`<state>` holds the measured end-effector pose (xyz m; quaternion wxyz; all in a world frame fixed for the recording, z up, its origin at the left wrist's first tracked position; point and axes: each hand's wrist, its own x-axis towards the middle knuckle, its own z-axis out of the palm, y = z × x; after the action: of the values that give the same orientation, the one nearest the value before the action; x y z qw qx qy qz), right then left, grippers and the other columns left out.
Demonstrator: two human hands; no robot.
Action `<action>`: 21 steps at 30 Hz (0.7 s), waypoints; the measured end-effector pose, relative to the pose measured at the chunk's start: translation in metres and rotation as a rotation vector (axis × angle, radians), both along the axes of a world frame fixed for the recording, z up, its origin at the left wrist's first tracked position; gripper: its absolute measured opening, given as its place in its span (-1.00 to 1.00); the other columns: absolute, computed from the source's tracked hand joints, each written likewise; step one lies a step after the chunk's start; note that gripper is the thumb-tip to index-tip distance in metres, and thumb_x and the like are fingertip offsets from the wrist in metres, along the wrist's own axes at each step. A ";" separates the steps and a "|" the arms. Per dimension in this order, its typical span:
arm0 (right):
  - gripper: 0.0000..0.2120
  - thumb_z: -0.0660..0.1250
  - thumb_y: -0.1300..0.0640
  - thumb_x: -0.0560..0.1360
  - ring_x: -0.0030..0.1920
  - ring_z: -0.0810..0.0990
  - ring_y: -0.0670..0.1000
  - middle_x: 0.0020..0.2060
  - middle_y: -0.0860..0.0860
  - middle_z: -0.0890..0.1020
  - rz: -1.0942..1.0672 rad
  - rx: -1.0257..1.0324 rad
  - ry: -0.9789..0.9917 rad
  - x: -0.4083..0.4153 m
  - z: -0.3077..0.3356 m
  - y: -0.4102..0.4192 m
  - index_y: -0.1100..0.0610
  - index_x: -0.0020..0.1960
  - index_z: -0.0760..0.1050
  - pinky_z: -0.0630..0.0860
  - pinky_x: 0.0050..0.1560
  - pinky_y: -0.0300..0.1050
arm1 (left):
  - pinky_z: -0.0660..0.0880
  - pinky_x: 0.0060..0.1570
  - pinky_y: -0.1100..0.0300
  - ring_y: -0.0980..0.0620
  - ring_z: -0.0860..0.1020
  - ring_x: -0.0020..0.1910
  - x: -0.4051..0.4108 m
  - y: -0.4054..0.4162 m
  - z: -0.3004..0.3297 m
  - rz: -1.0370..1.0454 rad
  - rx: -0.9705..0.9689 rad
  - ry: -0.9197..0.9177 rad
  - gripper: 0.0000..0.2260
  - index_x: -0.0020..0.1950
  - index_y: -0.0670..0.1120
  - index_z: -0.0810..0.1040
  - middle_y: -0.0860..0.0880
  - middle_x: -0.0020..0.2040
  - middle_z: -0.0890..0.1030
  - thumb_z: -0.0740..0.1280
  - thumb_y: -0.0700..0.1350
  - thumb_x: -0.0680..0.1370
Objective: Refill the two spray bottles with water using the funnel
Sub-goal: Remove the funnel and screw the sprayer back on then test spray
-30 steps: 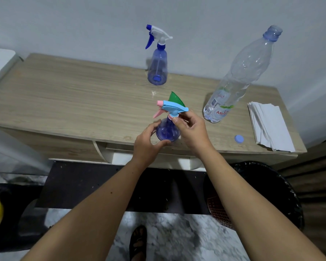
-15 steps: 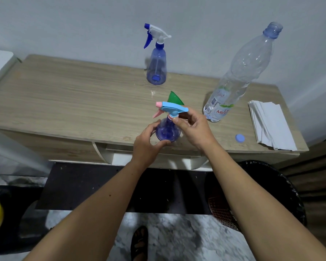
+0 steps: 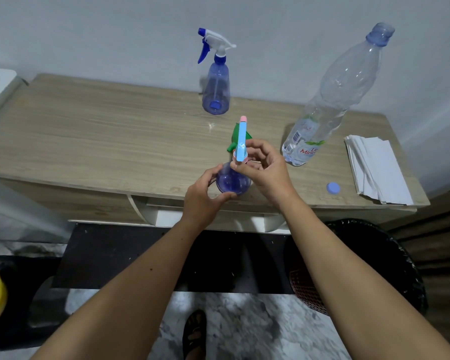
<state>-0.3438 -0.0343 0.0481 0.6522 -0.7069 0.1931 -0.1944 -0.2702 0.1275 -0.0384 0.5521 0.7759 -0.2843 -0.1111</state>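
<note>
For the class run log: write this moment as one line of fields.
step: spray head being worked | left hand: holds near spray bottle | right hand: grips light-blue spray head | funnel: behind bottle | water bottle: uncapped

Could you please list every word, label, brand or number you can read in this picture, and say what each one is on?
"Le" over "Mine", red letters cut off at the curve, on the label of the large water bottle.
Barcode on the same label: its digits are too small to read.
Pale script higher on that label: too blurred to read.
The far spray bottle, the near spray bottle, the green funnel, the blue cap and the paper stack show no text.
</note>
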 end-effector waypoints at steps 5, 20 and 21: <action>-0.72 0.54 0.34 0.49 -0.03 0.67 -0.13 0.03 0.15 0.70 -0.001 -0.011 0.016 -0.003 -0.003 -0.002 0.20 0.17 0.63 0.61 0.03 -0.26 | 0.58 0.33 -0.05 0.14 0.63 0.29 0.002 0.001 -0.002 -0.001 -0.019 0.026 -0.31 0.45 0.00 0.54 0.10 0.31 0.67 0.66 0.00 0.36; -0.53 0.69 0.32 0.29 -0.04 0.57 -0.01 0.05 0.21 0.66 -0.035 -0.088 0.033 0.006 -0.001 -0.002 0.25 0.17 0.68 0.68 0.06 -0.11 | 0.58 0.33 -0.04 0.07 0.63 0.30 0.001 0.000 -0.002 -0.017 -0.019 0.012 -0.32 0.47 -0.02 0.52 0.03 0.33 0.67 0.65 -0.01 0.39; -0.56 0.69 0.30 0.29 -0.03 0.56 0.01 0.09 0.23 0.65 -0.028 -0.105 0.032 0.006 -0.001 -0.002 0.26 0.14 0.68 0.69 0.08 -0.06 | 0.58 0.33 -0.04 0.07 0.63 0.29 0.001 0.001 -0.002 -0.018 -0.018 0.011 -0.32 0.47 -0.03 0.52 0.03 0.32 0.67 0.66 -0.03 0.39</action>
<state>-0.3380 -0.0361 0.0467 0.6082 -0.7403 0.2030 -0.2021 -0.2691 0.1284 -0.0406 0.5596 0.7677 -0.2892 -0.1176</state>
